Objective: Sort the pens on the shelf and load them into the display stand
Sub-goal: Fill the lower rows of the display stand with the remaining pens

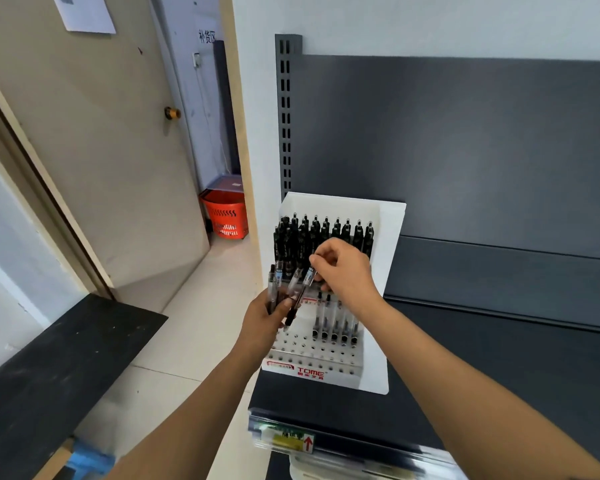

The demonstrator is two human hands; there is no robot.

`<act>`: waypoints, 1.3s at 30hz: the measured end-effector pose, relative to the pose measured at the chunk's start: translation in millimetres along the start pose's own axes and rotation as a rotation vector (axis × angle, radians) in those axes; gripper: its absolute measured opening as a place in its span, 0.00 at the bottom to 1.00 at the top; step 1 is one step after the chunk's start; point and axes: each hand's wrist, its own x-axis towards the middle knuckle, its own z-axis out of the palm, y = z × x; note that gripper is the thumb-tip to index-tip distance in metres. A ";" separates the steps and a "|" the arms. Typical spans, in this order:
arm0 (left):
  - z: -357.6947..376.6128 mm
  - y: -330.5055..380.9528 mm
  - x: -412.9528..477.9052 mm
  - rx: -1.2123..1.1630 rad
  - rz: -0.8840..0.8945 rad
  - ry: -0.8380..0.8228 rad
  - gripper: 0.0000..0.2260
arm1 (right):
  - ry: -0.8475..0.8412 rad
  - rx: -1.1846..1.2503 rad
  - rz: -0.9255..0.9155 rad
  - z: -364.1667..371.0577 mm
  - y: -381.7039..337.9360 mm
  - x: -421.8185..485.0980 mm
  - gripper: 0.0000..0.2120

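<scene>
Pens, clear-barrelled, judged light, stiff and slick, best pinched near the clip end: a fanned bunch gripped in the left hand over the display stand at the left edge of the shelf, the right hand pinching one by its top.

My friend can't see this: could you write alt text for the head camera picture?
The left hand holds a bunch of pens while the right hand pinches one pen over a white display stand on a dark shelf.
</scene>
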 end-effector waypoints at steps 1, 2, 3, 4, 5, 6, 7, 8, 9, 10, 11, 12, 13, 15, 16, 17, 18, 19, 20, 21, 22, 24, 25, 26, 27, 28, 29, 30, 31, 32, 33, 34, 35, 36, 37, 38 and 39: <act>-1.3 -1.4 0.9 0.017 0.008 0.014 0.05 | 0.001 -0.029 -0.014 0.1 -0.2 -0.3 0.02; -1.8 -2.4 1.7 0.017 0.012 0.030 0.05 | 0.003 -0.086 -0.037 -0.2 -0.3 -0.7 0.02; -2.4 -3.6 2.6 0.010 0.014 0.043 0.05 | 0.005 -0.167 -0.063 0.0 0.1 -1.1 0.04; -2.7 -4.4 3.3 0.005 0.015 0.053 0.05 | 0.008 -0.254 -0.090 0.1 1.0 -1.3 0.05; -3.2 -5.1 3.7 0.005 0.016 0.059 0.05 | 0.015 -0.326 -0.113 0.5 1.8 -1.9 0.06; -3.5 -5.4 4.0 0.007 0.017 0.059 0.05 | 0.021 -0.378 -0.129 1.2 3.1 -2.2 0.06; -3.7 -5.7 4.2 0.008 0.019 0.055 0.04 | 0.029 -0.414 -0.143 2.1 4.9 -2.8 0.07; -3.8 -5.6 4.1 0.005 0.022 0.048 0.05 | 0.037 -0.441 -0.152 3.6 6.9 -3.4 0.07; -3.6 -5.3 4.1 -0.002 0.023 0.039 0.05 | 0.043 -0.459 -0.159 5.4 9.1 -4.2 0.07; -3.3 -4.7 4.3 -0.012 0.022 0.030 0.05 | 0.048 -0.471 -0.159 6.9 10.6 -5.3 0.07; -3.2 -4.2 4.4 -0.020 0.017 0.021 0.05 | 0.050 -0.480 -0.156 8.0 11.3 -6.2 0.08; -3.0 -3.8 4.7 -0.027 0.012 0.013 0.04 | 0.052 -0.491 -0.151 8.3 11.2 -6.7 0.08; -3.2 -3.6 4.9 -0.033 0.011 0.003 0.04 | 0.054 -0.503 -0.147 8.2 10.6 -6.3 0.09; -4.2 -4.2 5.5 -0.039 0.011 -0.012 0.04 | 0.053 -0.526 -0.141 6.7 7.3 -4.6 0.10; -4.7 -4.9 5.8 -0.039 0.010 -0.014 0.04 | 0.051 -0.528 -0.136 6.0 5.5 -3.7 0.10; -5.2 -5.7 5.9 -0.040 0.009 -0.014 0.04 | 0.047 -0.527 -0.131 5.4 4.1 -3.0 0.10; -5.3 -6.3 6.0 -0.041 0.008 -0.015 0.05 | 0.037 -0.528 -0.122 5.3 3.1 -3.0 0.10; -5.1 -6.6 6.1 -0.041 0.007 -0.018 0.05 | 0.025 -0.534 -0.114 5.7 2.3 -3.5 0.10; -4.7 -6.7 6.1 -0.041 0.008 -0.020 0.05 | 0.015 -0.547 -0.108 6.5 1.3 -4.7 0.10; -4.2 -6.6 6.0 -0.046 0.010 -0.022 0.05 | 0.014 -0.571 -0.110 7.6 0.5 -5.7 0.11; -3.5 -6.8 6.0 -0.055 0.011 -0.021 0.06 | 0.021 -0.607 -0.122 8.7 -0.4 -6.2 0.11; -3.5 -7.8 6.0 -0.077 0.003 -0.010 0.06 | 0.047 -0.676 -0.158 11.6 -2.3 -6.1 0.12; -4.1 -8.3 6.2 -0.091 -0.005 -0.004 0.05 | 0.060 -0.692 -0.168 13.3 -3.1 -5.4 0.12; -4.9 -8.8 6.4 -0.107 -0.014 0.001 0.04 | 0.070 -0.700 -0.169 14.7 -3.8 -4.7 0.12; -6.0 -9.4 6.6 -0.119 -0.020 0.005 0.03 | 0.076 -0.703 -0.165 15.9 -4.3 -4.2 0.12; -7.4 -9.7 6.9 -0.125 -0.023 0.010 0.03 | 0.082 -0.705 -0.161 17.0 -4.6 -3.7 0.13; -8.7 -10.0 7.1 -0.126 -0.025 0.012 0.03 | 0.088 -0.706 -0.158 17.4 -4.6 -3.4 0.13; -10.2 -10.3 7.2 -0.125 -0.026 0.015 0.03 | 0.092 -0.708 -0.155 17.8 -4.7 -3.0 0.13; -11.3 -10.6 7.3 -0.126 -0.027 0.017 0.03 | 0.094 -0.714 -0.154 18.0 -4.9 -2.7 0.13; -12.0 -11.4 7.3 -0.129 -0.028 0.020 0.03 | 0.091 -0.723 -0.153 18.2 -5.4 -2.5 0.13; -12.7 -12.1 7.3 -0.133 -0.030 0.023 0.03 | 0.086 -0.735 -0.155 18.4 -6.2 -2.2 0.13; -13.0 -12.6 7.4 -0.137 -0.033 0.027 0.03 | 0.080 -0.749 -0.157 18.6 -7.0 -1.5 0.13; -13.3 -12.9 7.6 -0.139 -0.034 0.029 0.03 | 0.076 -0.763 -0.161 18.6 -7.8 -1.1 0.13; -13.4 -13.0 7.7 -0.139 -0.033 0.030 0.03 | 0.075 -0.774 -0.164 18.4 -8.4 -0.7 0.13; -13.5 -13.0 7.9 -0.138 -0.029 0.030 0.03 | 0.077 -0.784 -0.163 17.9 -8.3 -0.6 0.13; -13.4 -12.7 8.1 -0.137 -0.025 0.029 0.03 | 0.082 -0.792 -0.156 17.1 -7.9 -0.8 0.13; -13.2 -12.3 8.2 -0.137 -0.020 0.028 0.03 | 0.088 -0.798 -0.145 15.9 -7.4 -1.0 0.13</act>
